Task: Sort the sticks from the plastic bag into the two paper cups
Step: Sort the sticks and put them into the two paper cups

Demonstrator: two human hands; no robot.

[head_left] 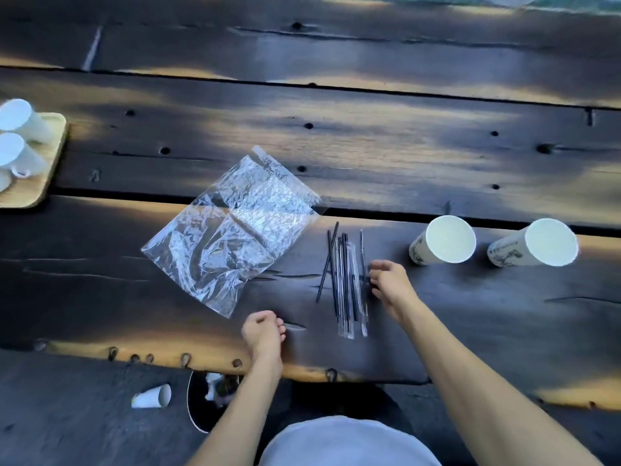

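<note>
**Sticks lie loose on table; both cups empty as far as visible**

We find the plastic bag (232, 230) flat and crumpled on the dark wooden table (369, 146), with nothing visible inside it. Just to its right lies a loose bundle of sticks (346, 280): bare black ones on the left side, others in clear wrappers on the right. Two paper cups stand further right, the near cup (443, 240) and the far cup (534, 243), apart from each other; we see only white interiors.

The right hand (389, 284) rests at the right edge of the bundle, fingers curled toward the outermost stick; whether it grips one we cannot tell. The left hand (263, 329) sits near the table's front edge, loosely closed, holding nothing we can see.

At far left, a wooden tray (50, 163) carries white cups (16, 136). Another cup (151, 396) lies on the floor below.
</note>
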